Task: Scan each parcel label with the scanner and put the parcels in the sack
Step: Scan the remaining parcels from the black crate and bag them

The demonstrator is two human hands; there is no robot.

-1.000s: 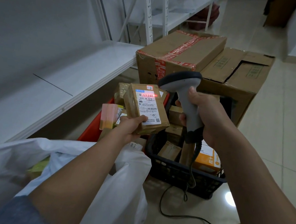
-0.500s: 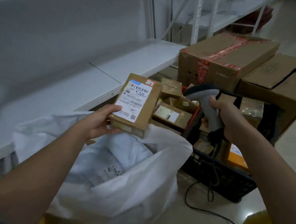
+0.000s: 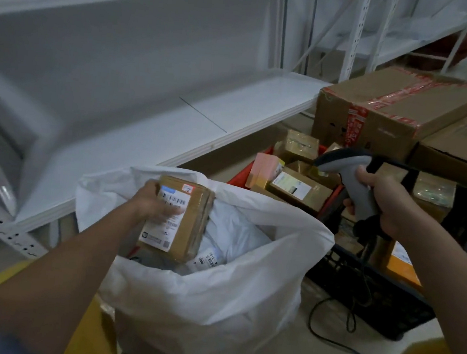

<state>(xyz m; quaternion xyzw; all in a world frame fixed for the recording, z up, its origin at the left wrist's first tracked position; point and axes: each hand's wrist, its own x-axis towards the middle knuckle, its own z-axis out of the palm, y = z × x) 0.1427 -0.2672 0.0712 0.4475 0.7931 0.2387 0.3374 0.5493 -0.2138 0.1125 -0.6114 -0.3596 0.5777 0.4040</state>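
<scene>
My left hand point(image 3: 153, 201) grips a small brown parcel point(image 3: 190, 221) with a white barcode label, holding it tilted inside the mouth of the white sack point(image 3: 214, 296). White packets lie deeper in the sack. To the right, my right hand point(image 3: 388, 204) holds the grey handheld scanner point(image 3: 351, 172) by its handle, its head pointing left above the crates. The scanner's black cable point(image 3: 326, 325) runs down to the floor.
A red crate point(image 3: 241, 174) and a black crate point(image 3: 372, 301) hold several small brown parcels. Two large cardboard boxes point(image 3: 391, 112) stand behind them. White metal shelving point(image 3: 144, 133) runs along the left. Pale floor lies at the lower right.
My left hand has carried the parcel from in front of the scanner, where a red line lit its label, down into the sack's mouth. The scanner has stayed raised at the right.
</scene>
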